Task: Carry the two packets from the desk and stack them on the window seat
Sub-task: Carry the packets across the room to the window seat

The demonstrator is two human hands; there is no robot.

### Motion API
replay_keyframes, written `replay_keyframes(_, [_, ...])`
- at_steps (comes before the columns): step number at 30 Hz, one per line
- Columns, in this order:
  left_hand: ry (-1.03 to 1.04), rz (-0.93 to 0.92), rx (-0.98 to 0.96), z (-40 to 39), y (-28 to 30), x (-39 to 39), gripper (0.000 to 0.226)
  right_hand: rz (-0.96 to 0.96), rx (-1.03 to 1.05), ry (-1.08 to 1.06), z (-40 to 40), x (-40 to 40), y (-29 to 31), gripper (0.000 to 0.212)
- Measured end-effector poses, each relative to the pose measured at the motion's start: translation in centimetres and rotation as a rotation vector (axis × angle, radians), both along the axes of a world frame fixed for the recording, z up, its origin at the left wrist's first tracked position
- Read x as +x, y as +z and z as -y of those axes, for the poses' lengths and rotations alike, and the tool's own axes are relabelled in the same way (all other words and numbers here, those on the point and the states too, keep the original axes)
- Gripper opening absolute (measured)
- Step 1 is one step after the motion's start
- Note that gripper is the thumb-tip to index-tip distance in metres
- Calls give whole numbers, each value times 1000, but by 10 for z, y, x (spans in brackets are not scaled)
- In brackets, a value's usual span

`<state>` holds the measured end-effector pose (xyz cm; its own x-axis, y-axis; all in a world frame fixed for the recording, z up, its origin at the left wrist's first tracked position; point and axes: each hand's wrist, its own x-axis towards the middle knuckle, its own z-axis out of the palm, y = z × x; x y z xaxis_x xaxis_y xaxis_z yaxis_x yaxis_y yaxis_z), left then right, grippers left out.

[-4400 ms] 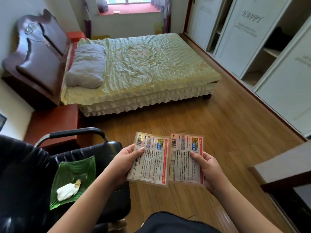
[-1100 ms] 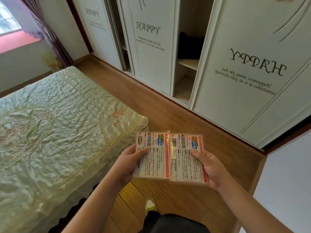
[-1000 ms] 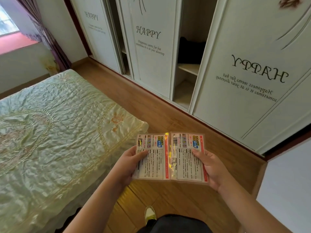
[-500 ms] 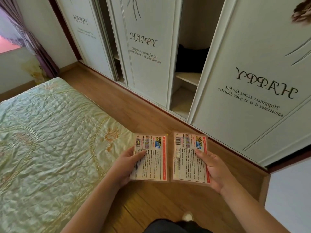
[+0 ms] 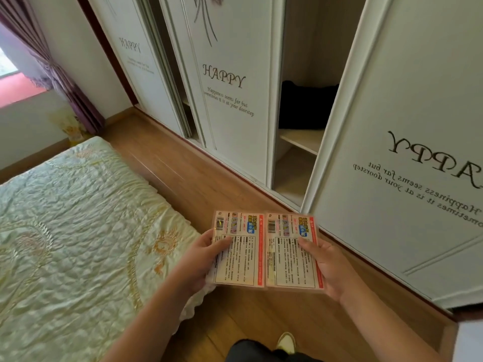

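Both forearms extended forward — left hand (image 5: pixel 198 259) and right hand (image 5: pixel 326 267) level, thumbs on top, fingers apparently curled beneath.

Packets (image 5: pixel 266 250) now edge-to-edge again, carried further along wardrobe (image 5: pixel 235 100).

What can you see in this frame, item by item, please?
packets: two, white with red edges, side by side, one in each hand
bed: one, pale green-gold cover, left
wardrobe: one, white sliding doors, partly open, right
dark bundle: one, black, on wardrobe shelf
curtain: one, purple, far left
window seat: one, red, far left
floor: wood, brown
shoe: one, pale, bottom
left hand: holds left packet
right hand: holds right packet
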<state>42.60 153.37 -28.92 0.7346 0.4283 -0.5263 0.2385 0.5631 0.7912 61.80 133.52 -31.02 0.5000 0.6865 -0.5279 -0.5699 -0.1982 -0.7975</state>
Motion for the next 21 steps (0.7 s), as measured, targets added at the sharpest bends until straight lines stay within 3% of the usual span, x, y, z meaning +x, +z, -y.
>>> replay_keyframes(7, [17, 10, -11, -28, -3, 56, 47, 11, 1, 54, -35, 69, 4, 34])
replay_keyframes(21, [141, 51, 15, -140, -20, 102, 39, 20, -10, 134, -163, 125, -1, 37])
